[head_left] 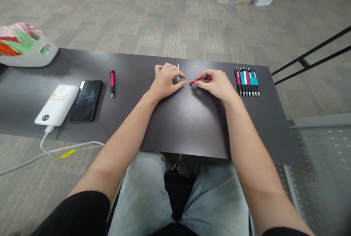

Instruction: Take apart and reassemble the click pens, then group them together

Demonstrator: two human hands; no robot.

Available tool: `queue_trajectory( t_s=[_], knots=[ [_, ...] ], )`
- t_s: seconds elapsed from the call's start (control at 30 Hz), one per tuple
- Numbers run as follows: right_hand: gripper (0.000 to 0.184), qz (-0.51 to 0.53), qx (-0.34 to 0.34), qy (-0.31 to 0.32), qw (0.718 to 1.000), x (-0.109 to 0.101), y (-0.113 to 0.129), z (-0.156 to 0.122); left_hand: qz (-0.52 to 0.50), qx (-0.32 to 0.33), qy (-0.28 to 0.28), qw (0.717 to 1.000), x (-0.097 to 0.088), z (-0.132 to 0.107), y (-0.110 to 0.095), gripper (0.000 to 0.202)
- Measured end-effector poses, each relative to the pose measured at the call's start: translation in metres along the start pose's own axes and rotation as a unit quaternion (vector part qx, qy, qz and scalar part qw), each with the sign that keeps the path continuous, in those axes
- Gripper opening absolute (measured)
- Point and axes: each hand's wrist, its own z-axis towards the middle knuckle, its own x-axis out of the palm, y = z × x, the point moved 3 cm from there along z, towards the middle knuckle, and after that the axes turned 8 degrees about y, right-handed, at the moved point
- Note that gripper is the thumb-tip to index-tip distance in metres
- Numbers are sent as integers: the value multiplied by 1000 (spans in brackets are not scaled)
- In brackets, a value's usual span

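On my head view now, the right hand (216, 83) is pinching a red-and-black pen (201, 80) between thumb and fingers, over the middle of the dark table (189, 126), its red end aimed at the left hand (169, 78); the fingers hide the other end, so I can't tell whether it's whole. And the left: thumb and forefinger parted by a small gap, with a thin pale rod (178, 67) showing beneath that hand; whether they touch, I can't say. Over to the right, I've got a neat row of pens (246, 82), and well off left, a second red pen (112, 83) near the black phone (86, 101).
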Motion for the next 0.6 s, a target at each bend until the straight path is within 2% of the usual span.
queue_trajectory(
  t_s=[0.13, 0.3, 0.47, 0.6],
  knots=[
    [21, 3, -19, 5, 1000, 6, 8, 1, 3, 0, 16, 1000, 1, 0, 1, 15],
    [27, 9, -40, -20, 999, 8, 12, 2, 2, -1, 33, 999, 4, 0, 0, 17],
    [29, 13, -54, -41, 998, 7, 9, 3, -2, 0, 21, 1000, 10, 1, -8, 8],
    [24, 5, -81, -63, 995, 5, 6, 5, 31, -44, 31, 998, 7, 2, -19, 11]
  ],
)
